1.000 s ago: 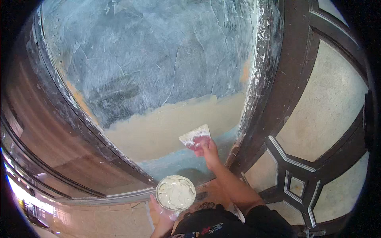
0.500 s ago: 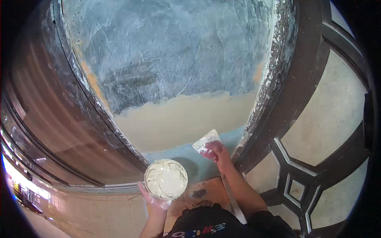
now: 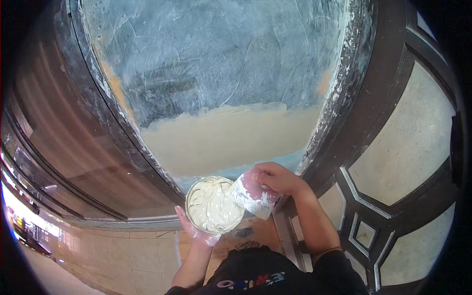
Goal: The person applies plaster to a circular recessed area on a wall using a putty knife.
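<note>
My left hand (image 3: pixel 197 233) holds a round tub (image 3: pixel 188 209) from below and the side, its fingers against the tub wall. Creamy white putty (image 3: pixel 212 205) with a swirled surface fills it. My right hand (image 3: pixel 279 178) grips a wide putty scraper (image 3: pixel 251 196) with a reddish-pink body. White putty coats the scraper's lower side, and its left end reaches over the tub's right rim. Beyond both hands stands a blue-grey wall panel (image 3: pixel 221 54). A smooth beige coat (image 3: pixel 221 140) crosses its lower part. White smears mark my left palm.
Dark wooden framing flanks the panel, with a paint-flecked right jamb (image 3: pixel 339 91). On the right is a dark door (image 3: pixel 383 123) with pale inset panels. Brown wood (image 3: pixel 88 142) stands on the left. Below lie pale floor tiles (image 3: pixel 132 250) and a stained brown sheet (image 3: pixel 260 231).
My right hand has brought the scraper from near the wall down to the tub and turned it. The tub has shifted slightly right and up. The putty surface looks more stirred.
</note>
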Demonstrator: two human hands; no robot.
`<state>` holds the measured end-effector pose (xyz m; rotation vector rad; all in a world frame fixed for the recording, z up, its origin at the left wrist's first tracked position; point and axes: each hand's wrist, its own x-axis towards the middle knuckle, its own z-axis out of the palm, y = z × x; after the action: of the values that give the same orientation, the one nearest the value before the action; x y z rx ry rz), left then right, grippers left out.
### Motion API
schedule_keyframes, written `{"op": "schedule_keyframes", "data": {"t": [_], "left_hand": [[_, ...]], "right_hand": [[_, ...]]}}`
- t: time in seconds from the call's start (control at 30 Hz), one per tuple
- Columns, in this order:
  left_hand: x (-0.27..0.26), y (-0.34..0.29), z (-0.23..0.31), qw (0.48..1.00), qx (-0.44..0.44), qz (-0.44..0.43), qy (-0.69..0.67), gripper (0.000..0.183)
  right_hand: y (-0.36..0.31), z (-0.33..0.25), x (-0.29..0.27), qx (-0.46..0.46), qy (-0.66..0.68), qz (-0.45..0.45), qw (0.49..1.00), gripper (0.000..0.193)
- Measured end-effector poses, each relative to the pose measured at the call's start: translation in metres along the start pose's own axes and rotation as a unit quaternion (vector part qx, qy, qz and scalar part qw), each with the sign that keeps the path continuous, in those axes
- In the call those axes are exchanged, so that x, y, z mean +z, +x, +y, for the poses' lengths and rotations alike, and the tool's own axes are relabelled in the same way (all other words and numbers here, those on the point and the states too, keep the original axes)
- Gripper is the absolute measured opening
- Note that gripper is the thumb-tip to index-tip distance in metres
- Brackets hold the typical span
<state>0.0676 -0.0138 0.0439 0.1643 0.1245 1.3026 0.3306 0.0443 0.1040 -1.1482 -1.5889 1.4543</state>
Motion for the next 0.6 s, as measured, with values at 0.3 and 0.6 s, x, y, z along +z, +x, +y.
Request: {"op": "schedule_keyframes", "data": {"t": [0.3, 0.6], "left_hand": [[-0.004, -0.009, -0.016, 1.0, 0.002, 0.009, 0.023, 0.091], [-0.005, -0.007, -0.035, 0.998, 0.025, 0.021, 0.051, 0.091]], "right_hand": [[0.005, 0.018, -0.007, -0.041, -0.048, -0.018, 0.998, 0.019], [-0.006, 0.031, -0.028, -0.036, 0.014, 0.004, 0.999, 0.016]]}}
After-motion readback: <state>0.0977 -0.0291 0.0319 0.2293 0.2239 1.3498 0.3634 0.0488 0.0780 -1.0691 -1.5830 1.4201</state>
